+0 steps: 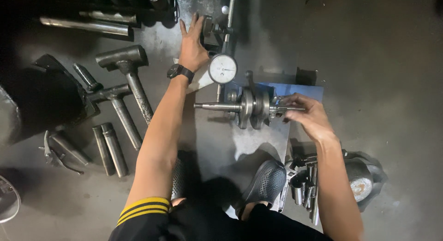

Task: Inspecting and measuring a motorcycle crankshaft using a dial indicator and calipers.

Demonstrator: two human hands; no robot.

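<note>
A crankshaft [251,107] lay on a stand on the workshop floor, its long axis running left to right. The right hand [307,114] pinched its right-hand shaft end; the left hand [193,45], fingers spread flat, steadied the dial gauge [222,68] base behind.

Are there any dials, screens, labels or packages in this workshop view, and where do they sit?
Dial gauge: round, white face with a dark needle and metal rim, on a stand just above the crankshaft, beside the left hand.
Wristwatch: small and black, on the left wrist; its face is too dark to make out.
No packages, signs or labels can be seen.
</note>
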